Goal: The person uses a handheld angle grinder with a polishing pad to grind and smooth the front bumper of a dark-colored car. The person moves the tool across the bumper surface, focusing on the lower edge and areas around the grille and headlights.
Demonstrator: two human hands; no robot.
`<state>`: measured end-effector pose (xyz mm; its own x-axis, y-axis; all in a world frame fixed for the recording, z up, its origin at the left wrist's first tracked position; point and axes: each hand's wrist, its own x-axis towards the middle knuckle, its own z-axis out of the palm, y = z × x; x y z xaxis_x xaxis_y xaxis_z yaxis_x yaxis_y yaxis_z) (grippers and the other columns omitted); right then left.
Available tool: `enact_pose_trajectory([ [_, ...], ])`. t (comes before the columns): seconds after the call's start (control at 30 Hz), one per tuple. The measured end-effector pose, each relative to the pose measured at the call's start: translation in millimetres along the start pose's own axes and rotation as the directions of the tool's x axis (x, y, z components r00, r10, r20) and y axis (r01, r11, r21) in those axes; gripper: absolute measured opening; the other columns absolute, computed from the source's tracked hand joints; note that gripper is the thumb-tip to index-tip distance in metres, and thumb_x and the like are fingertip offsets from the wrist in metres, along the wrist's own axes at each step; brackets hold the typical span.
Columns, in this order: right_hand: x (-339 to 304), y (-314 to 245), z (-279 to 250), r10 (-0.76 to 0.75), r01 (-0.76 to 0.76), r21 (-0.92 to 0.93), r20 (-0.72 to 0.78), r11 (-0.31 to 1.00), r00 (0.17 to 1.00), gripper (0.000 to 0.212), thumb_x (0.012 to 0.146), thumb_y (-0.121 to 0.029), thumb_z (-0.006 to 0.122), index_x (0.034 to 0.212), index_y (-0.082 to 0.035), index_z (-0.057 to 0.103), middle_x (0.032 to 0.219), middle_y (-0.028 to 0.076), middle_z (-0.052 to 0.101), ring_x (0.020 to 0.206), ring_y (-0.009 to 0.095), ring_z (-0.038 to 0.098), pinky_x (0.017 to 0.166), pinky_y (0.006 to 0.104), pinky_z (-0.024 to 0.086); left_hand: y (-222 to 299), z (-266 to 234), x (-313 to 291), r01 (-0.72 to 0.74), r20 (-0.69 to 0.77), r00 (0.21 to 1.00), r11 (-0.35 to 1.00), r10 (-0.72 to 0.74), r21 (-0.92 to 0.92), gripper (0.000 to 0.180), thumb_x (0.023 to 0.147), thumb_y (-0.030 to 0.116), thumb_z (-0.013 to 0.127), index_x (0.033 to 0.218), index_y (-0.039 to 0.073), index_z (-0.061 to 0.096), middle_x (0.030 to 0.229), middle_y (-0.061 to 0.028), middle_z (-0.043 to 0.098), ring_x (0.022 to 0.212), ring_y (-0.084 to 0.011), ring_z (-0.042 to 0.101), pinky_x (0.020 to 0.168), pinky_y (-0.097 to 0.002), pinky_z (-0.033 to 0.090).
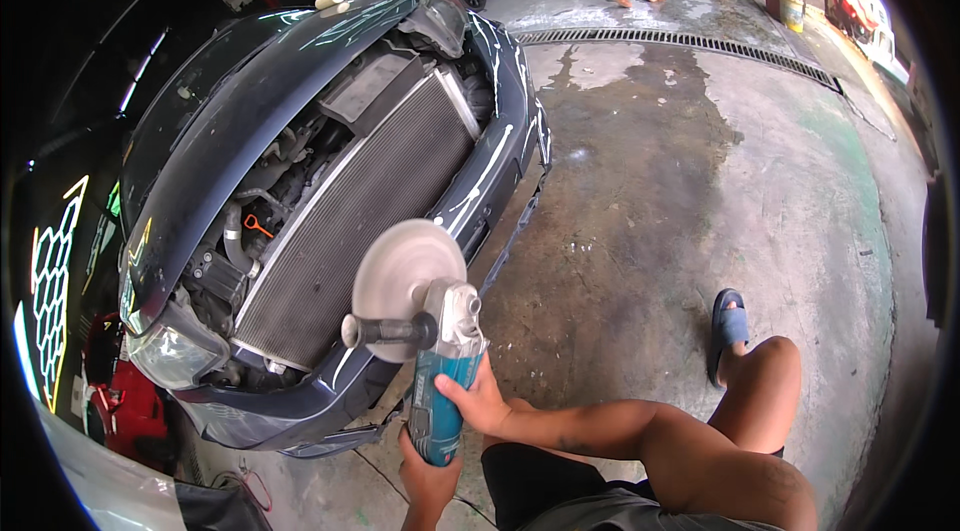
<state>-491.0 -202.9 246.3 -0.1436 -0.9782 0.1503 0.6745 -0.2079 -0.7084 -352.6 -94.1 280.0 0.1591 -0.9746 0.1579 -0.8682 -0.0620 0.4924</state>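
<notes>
Step in hand, by the look of it: polisher (450, 366) readied at the car's front, over bumper (515, 146) marked with white streaks (488, 166), maybe compound. Both grips loaded: right hand (480, 399) wraps the body from the right, thumb on top; left hand (430, 476) clasps the rear end. Side handle (385, 331) unheld, sticking out left. Pad (400, 261) overlaps bumper and radiator (350, 231) in view; contact can't be told, nor whether it spins.

Next move probably calls for a firm two-handed hold and the pad laid flat on the streaked panel, clear of the radiator fins; a tilted edge could catch.

Polisher: teal body, silver metal head, black handle; pad round, off-white, with greyish-brown smudged rings. It is in front of the person, head pointing away, tail toward them.
</notes>
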Motion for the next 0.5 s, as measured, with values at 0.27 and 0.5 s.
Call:
enact_pose_trajectory([
  [0.27,133.0,-58.3,-80.8,-0.064,0.083,0.086,-0.201,0.993,0.977,0.084,0.092,-0.034,0.084,0.152,-0.004,0.034,0.133,0.012,0.059,0.12,0.022,0.059,0.107,0.0422,0.051,148.9,55.5,82.1,0.028,0.13,0.991,0.999,-0.032,0.028,0.097,0.077,0.02,0.084,0.156,0.003,0.03,0.126,-0.0335,0.067,0.116,-0.0517,0.067,0.099,-0.054,0.052],
  [0.5,252.8,-129.0,-189.1,-0.036,0.093,0.282,-0.202,0.955,0.979,0.068,0.093,-0.035,0.082,0.143,-0.006,0.046,0.118,0.009,0.065,0.1,0.019,0.067,0.087,0.041,0.06,271.5,146.3,163.0,-0.092,0.177,0.982,0.98,0.06,0.177,0.105,0.081,0.034,0.089,0.158,0.001,0.025,0.123,-0.0338,0.069,0.113,-0.0524,0.068,0.099,-0.0517,0.052],
])
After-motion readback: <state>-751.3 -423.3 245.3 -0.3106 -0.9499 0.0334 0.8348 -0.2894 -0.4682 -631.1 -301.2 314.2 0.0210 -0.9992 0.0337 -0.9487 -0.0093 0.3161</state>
